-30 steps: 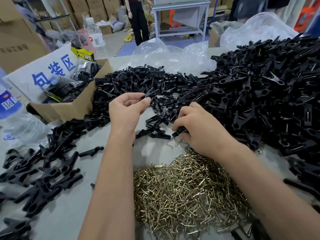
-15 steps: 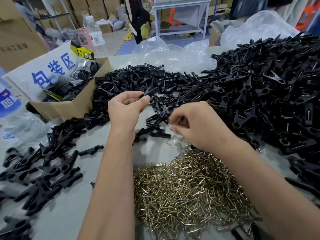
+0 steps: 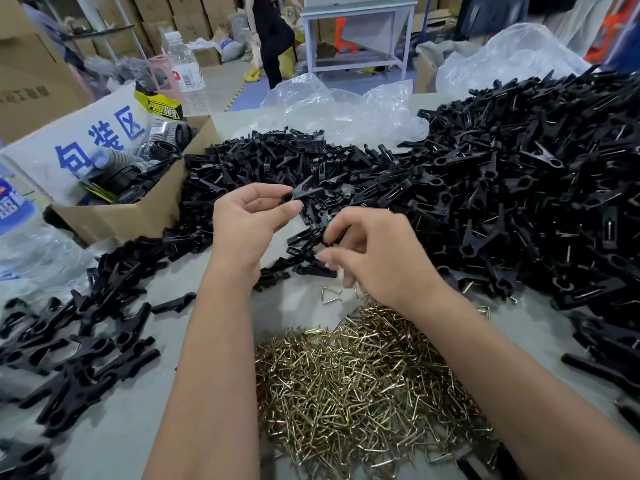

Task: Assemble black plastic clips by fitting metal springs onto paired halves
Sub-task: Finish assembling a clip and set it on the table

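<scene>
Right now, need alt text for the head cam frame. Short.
Two bare hands work over a table: the left hand pinches a black clip half, and the right hand holds another black piece close beside it. A heap of brass-coloured metal springs lies below them, with piles of black clip parts behind and a cardboard box at left.

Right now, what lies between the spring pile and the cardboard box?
Head view: the left forearm crosses grey table, with loose black clip halves there.
</scene>
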Tool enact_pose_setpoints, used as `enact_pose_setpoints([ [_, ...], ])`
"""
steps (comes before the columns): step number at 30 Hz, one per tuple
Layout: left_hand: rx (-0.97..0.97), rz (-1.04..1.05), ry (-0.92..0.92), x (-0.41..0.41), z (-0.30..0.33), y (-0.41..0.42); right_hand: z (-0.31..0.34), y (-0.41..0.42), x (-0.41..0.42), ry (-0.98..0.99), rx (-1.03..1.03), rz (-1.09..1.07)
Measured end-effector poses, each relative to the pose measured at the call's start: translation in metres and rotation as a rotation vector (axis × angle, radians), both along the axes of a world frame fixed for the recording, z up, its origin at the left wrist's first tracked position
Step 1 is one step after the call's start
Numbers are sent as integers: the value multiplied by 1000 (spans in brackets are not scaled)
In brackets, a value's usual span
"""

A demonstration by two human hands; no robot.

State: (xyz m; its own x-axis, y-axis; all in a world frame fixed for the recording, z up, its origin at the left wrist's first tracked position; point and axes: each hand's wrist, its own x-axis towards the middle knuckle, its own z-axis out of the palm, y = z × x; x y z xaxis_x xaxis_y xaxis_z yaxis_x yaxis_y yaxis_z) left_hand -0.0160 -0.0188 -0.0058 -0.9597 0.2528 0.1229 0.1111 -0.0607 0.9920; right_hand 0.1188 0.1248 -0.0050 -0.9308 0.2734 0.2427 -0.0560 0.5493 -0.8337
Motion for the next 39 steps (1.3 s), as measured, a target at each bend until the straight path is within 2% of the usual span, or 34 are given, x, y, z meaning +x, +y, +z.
enact_pose_setpoints([
  [5,-13,-104,-10,1,0,-5,-1,16,0,1,-471,-110],
  [8,-43,-210,-20,2,0,-6,0,23,0,16,-587,-168],
  [12,-80,-342,-6,6,3,-6,0,28,0,76,-617,-238],
  [16,-94,-458,38,12,4,-1,0,25,-1,26,-563,-231],
  [20,-71,-473,60,15,6,1,0,26,-1,-10,-571,-212],
  [26,-39,-479,89,16,9,0,1,26,-2,18,-698,-240],
  [39,-150,-483,124,17,8,1,1,25,-2,23,-630,-278],
])
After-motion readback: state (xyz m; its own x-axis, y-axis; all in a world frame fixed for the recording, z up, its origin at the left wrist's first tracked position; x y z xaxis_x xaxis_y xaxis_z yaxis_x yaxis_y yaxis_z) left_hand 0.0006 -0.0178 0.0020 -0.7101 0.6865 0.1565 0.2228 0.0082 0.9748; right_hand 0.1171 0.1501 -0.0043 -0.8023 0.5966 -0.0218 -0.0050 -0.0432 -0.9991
